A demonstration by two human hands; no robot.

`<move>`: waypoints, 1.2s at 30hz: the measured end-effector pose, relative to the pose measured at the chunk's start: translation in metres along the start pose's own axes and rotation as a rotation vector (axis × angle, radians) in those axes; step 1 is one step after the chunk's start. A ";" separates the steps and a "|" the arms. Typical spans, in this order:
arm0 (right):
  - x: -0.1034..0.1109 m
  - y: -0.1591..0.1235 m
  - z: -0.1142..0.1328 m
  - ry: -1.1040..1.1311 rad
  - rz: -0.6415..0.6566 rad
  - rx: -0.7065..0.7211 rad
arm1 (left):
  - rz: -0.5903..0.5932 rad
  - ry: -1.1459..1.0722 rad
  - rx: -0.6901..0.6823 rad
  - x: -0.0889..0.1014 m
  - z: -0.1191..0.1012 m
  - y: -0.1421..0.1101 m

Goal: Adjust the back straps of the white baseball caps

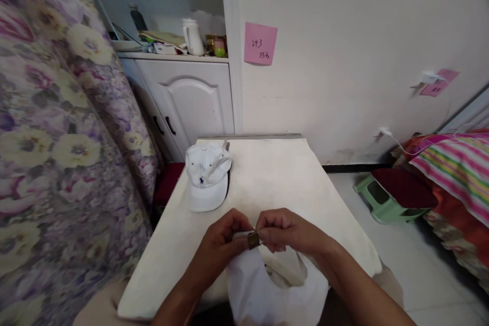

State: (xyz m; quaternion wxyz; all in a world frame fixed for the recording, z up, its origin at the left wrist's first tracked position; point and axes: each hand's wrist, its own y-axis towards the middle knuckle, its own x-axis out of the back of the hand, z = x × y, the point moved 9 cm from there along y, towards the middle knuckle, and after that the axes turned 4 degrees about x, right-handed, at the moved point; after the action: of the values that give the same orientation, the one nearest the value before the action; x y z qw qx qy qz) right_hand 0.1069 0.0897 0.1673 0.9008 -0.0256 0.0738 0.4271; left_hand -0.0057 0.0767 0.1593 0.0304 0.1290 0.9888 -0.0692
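My left hand [219, 242] and my right hand [284, 232] meet over the near edge of a white-covered table [275, 178]. Both pinch the back strap of a white cap [267, 280] that hangs below them. A small brass buckle [253, 240] on that strap shows between my fingertips. The fingers of both hands are curled shut on the strap. A second white cap [207, 175], with a small dark logo, lies upside away on the table's far left part, apart from my hands.
A flowered curtain [57, 137] hangs at the left. A white cabinet [191, 97] with a jug [193, 36] stands behind the table. A pink note [260, 43] is stuck on the wall. A green stool [393, 196] and striped bedding [454, 168] sit at the right.
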 end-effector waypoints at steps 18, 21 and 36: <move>0.007 0.000 -0.002 0.147 -0.142 0.094 | 0.037 -0.059 0.104 -0.006 0.017 0.003; 0.005 -0.004 -0.008 0.210 -0.129 0.075 | 0.043 -0.098 0.120 -0.007 0.021 0.002; 0.003 -0.014 -0.014 0.231 -0.148 0.062 | 0.088 -0.222 0.178 -0.020 0.034 0.001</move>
State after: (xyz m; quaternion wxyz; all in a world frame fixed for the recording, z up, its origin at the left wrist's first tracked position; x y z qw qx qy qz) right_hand 0.1176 0.0817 0.1531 0.9157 -0.0522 0.1879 0.3514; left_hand 0.0151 0.0679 0.1267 0.1311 0.1662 0.9626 -0.1692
